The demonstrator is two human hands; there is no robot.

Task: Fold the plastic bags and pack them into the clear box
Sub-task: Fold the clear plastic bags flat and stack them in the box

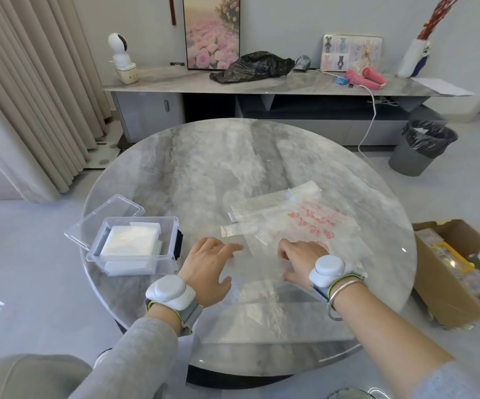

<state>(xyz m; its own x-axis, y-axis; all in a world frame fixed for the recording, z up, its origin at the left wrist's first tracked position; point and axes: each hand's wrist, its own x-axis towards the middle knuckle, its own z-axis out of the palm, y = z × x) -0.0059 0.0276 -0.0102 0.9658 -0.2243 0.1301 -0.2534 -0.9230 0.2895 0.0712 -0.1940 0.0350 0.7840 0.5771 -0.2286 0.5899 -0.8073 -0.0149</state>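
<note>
Nearest the lens, a clear plastic bag (262, 306) lies flat along the near edge of the table (204, 168), not yet folded as far as I can judge. I have the left hand (207, 266) resting at its far-left part, fingers spread and nearly straight, holding nothing. I have the right hand (300, 259) at the bag's far side, fingers bent down onto the plastic; whether they pinch it I cannot tell. Just beyond the hands, toward the right edge, lies a loose pile of bags (305, 223), one printed red, none folded. At the left edge stands the clear box (129, 266), its lid (106, 217) open behind it, with a white stack of folded bags (131, 240) inside. Assessment: task partly done, box partly filled, several bags outstanding.
</note>
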